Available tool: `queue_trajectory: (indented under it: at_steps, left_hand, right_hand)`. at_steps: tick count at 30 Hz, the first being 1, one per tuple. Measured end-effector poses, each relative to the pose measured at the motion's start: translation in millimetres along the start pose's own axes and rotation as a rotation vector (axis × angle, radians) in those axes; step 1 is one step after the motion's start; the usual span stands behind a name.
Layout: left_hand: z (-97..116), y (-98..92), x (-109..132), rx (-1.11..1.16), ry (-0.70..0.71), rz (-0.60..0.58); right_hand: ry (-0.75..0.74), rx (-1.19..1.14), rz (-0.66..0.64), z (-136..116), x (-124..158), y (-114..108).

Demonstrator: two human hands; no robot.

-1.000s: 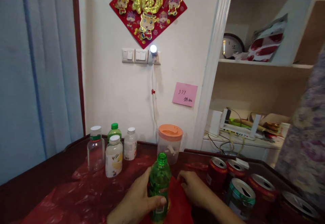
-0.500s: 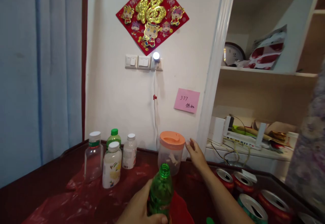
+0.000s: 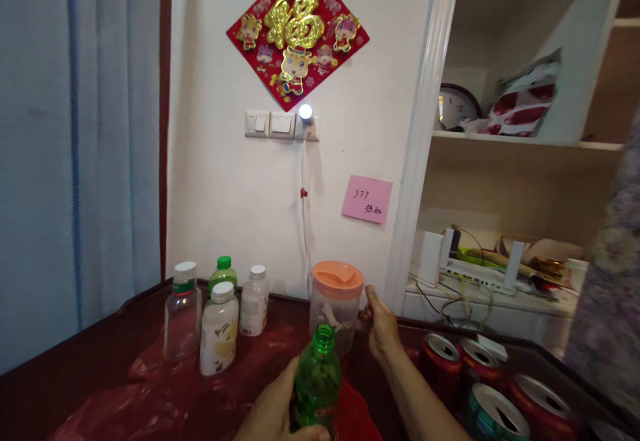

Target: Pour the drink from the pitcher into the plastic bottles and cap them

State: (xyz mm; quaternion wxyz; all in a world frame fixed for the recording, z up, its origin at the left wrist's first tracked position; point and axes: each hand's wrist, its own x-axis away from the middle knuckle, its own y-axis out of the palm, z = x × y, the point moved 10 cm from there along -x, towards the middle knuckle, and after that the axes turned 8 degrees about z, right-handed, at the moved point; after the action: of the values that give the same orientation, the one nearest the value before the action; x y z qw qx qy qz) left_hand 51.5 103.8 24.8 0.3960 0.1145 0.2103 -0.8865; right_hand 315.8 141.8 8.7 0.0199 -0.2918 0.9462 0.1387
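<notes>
My left hand (image 3: 273, 414) is wrapped round an uncapped green plastic bottle (image 3: 317, 382) that stands upright at the bottom middle of the view. Behind it stands a clear jug with an orange lid (image 3: 336, 302). My right hand (image 3: 381, 326) is at the jug's right side, with its fingers closed round what looks like the jug's handle. The handle itself is mostly hidden by my fingers.
Several capped bottles (image 3: 219, 318) stand at the back left of the dark red table (image 3: 75, 374), on a red plastic sheet (image 3: 170, 394). Opened drink cans (image 3: 493, 408) crowd the right. A white cord hangs from a wall socket (image 3: 306, 124). Shelves with clutter (image 3: 480, 261) are right; someone's floral sleeve (image 3: 607, 308) shows.
My right hand left the table beside the green bottle, reached to the orange-lidded jug and has closed on its right side. My left hand keeps hold of the green bottle.
</notes>
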Motion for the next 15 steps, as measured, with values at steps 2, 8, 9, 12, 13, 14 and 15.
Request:
queue_trajectory:
  at_steps: [2,8,9,12,13,14,15]
  left_hand:
    - [-1,-1.3,-1,-0.023,-0.014,0.005]
    - [4,0.8,-2,-0.015,-0.031,-0.012]
    - [3,0.8,-2,-0.02,-0.047,-0.008]
    - [1,1.9,0,-0.02,-0.087,-0.007]
    - [1,2.4,0,-0.015,-0.096,-0.006]
    - [1,2.8,1,-0.013,-0.108,-0.007]
    - [1,2.9,1,-0.012,-0.12,-0.005]
  right_hand:
    - [-0.013,-0.054,0.055,-7,3,-2]
    - [-0.15,-0.153,0.215,-69,8,-41]
    - [-0.188,-0.158,0.239,-84,9,-52]
    - [-0.307,-0.141,0.31,-129,12,-89]
    - [-0.345,-0.126,0.33,-143,15,-101]
    - [-0.386,-0.101,0.345,-157,18,-112]
    - [-0.429,-0.069,0.351,-170,22,-122]
